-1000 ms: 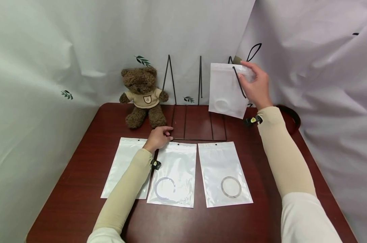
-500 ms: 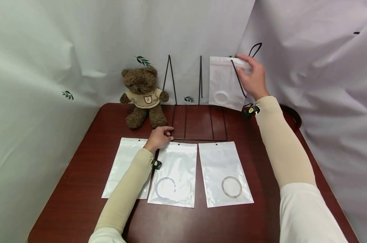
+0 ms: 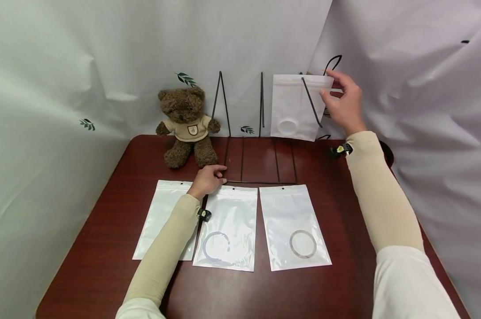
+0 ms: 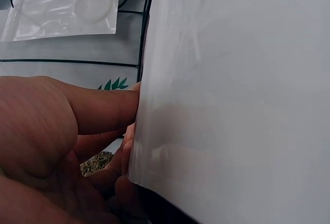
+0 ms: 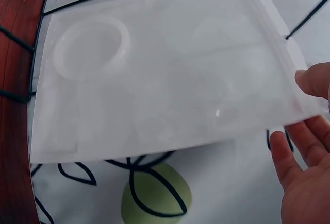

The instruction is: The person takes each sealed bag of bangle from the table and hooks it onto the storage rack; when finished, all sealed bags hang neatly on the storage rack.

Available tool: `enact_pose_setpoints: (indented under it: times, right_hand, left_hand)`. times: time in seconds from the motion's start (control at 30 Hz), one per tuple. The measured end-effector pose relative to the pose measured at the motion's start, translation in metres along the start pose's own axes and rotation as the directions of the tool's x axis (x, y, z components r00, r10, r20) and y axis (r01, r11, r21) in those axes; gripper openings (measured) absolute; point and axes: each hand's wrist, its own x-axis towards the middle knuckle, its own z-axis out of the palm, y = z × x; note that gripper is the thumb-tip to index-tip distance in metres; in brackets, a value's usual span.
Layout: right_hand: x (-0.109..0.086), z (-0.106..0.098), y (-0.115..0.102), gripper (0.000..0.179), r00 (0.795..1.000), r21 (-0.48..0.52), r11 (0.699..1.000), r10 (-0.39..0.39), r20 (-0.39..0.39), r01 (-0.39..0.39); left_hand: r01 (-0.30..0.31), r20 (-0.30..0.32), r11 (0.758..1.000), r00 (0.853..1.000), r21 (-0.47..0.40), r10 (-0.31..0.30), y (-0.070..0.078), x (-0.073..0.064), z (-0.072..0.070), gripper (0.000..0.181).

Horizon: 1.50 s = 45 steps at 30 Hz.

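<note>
A white zip bag (image 3: pixel 290 104) with a ring showing through it hangs at the right prong of the black wire rack (image 3: pixel 260 182). The prong passes through the hole near its top, also seen in the right wrist view. My right hand (image 3: pixel 346 103) is at the bag's upper right corner, thumb and fingers spread on either side of the edge. My left hand (image 3: pixel 207 180) holds the rack's front left corner between thumb and fingers. In the left wrist view a flat bag (image 4: pixel 232 100) hides that grip in part.
Three white zip bags lie in a row before the rack: a left bag (image 3: pixel 164 212), a middle bag (image 3: pixel 240 226) and a right bag (image 3: pixel 288 217). A brown teddy bear (image 3: pixel 186 119) sits left of the rack. White cloth (image 3: pixel 105 53) hangs behind the table (image 3: pixel 208 294).
The hanging bag has risen and straightened against the prong. My right hand has moved right, and its fingers have spread at the bag's corner. My left hand has stayed put.
</note>
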Motion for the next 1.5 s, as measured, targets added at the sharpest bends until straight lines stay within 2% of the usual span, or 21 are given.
enact_pose_setpoints:
  times: [0.13, 0.3, 0.43, 0.57, 0.83, 1.0, 1.17, 1.27, 1.5]
  right_hand:
    - [-0.011, -0.015, -0.001, 0.046, 0.999, 0.018, 1.000, 0.016, -0.034, -0.016]
    - [-0.027, -0.030, 0.016, 0.040, 0.999, 0.021, 1.000, 0.009, -0.040, -0.008]
    - [-0.050, -0.036, 0.022, 0.037, 0.999, 0.012, 0.999, -0.032, 0.026, 0.031]
    - [-0.072, -0.033, 0.028, 0.039, 0.991, -0.013, 0.997, -0.074, 0.110, 0.076]
    - [-0.114, -0.022, 0.042, 0.042, 0.955, -0.084, 0.994, -0.047, 0.293, 0.075]
    - [-0.137, -0.011, 0.056, 0.044, 0.913, -0.138, 0.987, -0.017, 0.408, 0.080]
    - [-0.160, 0.003, 0.067, 0.049, 0.853, -0.154, 0.986, 0.024, 0.521, 0.066]
    - [-0.171, 0.010, 0.072, 0.053, 0.809, -0.168, 0.982, 0.030, 0.587, 0.086]
    - [-0.190, 0.016, 0.075, 0.065, 0.681, -0.210, 0.961, 0.032, 0.732, 0.180]
  left_hand:
    - [0.001, -0.003, 1.000, 1.000, 0.004, -0.001, 0.000, 0.001, 0.001, 0.045]
    - [-0.012, -0.008, 1.000, 1.000, 0.006, 0.012, -0.001, 0.002, 0.000, 0.045]
    - [-0.016, -0.003, 1.000, 1.000, 0.008, 0.016, -0.002, 0.002, 0.000, 0.045]
    - [-0.012, -0.003, 1.000, 1.000, 0.019, 0.013, -0.002, 0.002, 0.000, 0.045]
    - [-0.007, -0.002, 1.000, 1.000, 0.007, 0.007, 0.000, 0.001, -0.001, 0.045]
    - [-0.003, -0.001, 1.000, 1.000, 0.014, 0.003, -0.001, 0.001, 0.000, 0.045]
    - [-0.001, 0.003, 1.000, 1.000, 0.003, 0.001, 0.000, 0.001, 0.000, 0.045]
    - [-0.004, 0.002, 1.000, 1.000, 0.006, 0.004, 0.001, 0.001, 0.000, 0.045]
    - [0.004, 0.004, 1.000, 1.000, 0.003, -0.004, 0.001, 0.001, -0.001, 0.045]
